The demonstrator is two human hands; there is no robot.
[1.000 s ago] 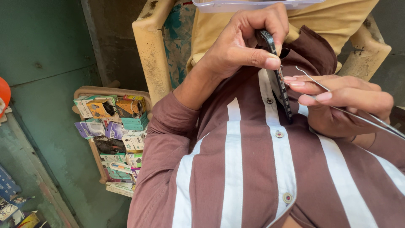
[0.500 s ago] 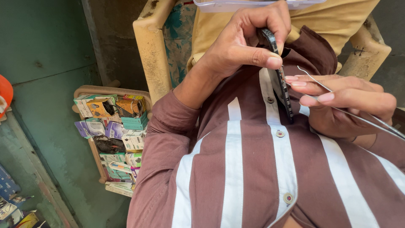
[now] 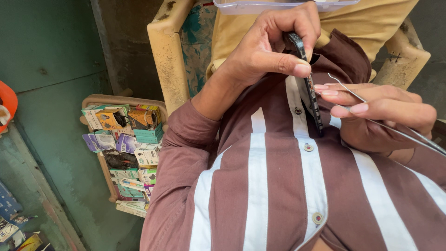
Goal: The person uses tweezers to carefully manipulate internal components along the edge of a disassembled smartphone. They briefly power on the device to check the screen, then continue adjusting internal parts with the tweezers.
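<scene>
My left hand (image 3: 269, 51) grips a slim black phone (image 3: 310, 95) edge-on, thumb pressed on its side and fingers curled over the top end. The phone rests against my brown and white striped shirt (image 3: 260, 186). My right hand (image 3: 376, 111) is just to the right of the phone, with its fingertips touching the edge. It pinches thin metal tweezers (image 3: 390, 128), whose fine tip points up and left, close to the phone's side.
A tan plastic chair (image 3: 169, 56) with yellow trousers (image 3: 357, 18) on it fills the top. A tan tray (image 3: 124, 153) packed with several small colourful packets lies on the green floor at left. A clear plastic lid (image 3: 278, 5) is at the top edge, an orange object (image 3: 6, 104) far left.
Almost nothing differs. My right hand with the tweezers has edged slightly down along the phone's side; my left hand keeps the same grip.
</scene>
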